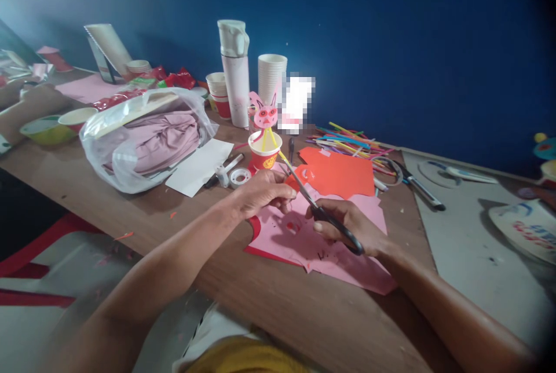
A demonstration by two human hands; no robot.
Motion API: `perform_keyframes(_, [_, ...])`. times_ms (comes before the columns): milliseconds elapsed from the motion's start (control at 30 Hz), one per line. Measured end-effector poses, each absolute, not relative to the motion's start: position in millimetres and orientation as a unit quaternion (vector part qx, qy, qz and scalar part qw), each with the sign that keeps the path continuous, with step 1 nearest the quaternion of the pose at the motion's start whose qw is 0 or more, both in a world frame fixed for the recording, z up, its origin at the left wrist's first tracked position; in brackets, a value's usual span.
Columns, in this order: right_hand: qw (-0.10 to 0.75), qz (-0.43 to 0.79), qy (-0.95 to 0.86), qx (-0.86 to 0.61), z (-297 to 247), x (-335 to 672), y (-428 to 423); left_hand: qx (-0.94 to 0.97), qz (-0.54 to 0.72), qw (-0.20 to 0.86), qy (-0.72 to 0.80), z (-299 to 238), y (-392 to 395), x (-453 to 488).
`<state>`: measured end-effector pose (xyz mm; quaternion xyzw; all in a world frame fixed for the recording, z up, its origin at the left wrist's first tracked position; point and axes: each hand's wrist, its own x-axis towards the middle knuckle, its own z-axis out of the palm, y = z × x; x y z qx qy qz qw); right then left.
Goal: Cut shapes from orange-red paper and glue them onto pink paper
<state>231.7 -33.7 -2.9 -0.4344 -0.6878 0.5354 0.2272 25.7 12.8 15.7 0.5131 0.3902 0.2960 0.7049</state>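
The left hand (269, 192) pinches a small red-orange paper piece (291, 179) above the pink sheet (273, 240), the right hand (347, 219) grips the scissors (320, 211), and blades this near the left fingers could, if misaimed, nick skin or spoil the paper's edge.

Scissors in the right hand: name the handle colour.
The scissors' handles are black, showing best in the head view.

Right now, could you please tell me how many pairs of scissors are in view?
1 that I can make out: the black-handled scissors in the right hand, blades close to the left hand. Others may be hidden, perhaps behind the plastic bag.
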Motion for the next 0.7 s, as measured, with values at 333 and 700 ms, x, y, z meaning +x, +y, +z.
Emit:
perform_keyframes(333, [0.207,0.547,-0.681,-0.44,2.9,233.3,-30.4,0.528,0.26,0.697,0.409,20.2,13.2,24.8])
perform_keyframes(700, [0.189,0.554,-0.673,-0.453,2.7,235.7,-29.8,0.527,0.239,0.712,0.398,19.9,15.1,23.0])
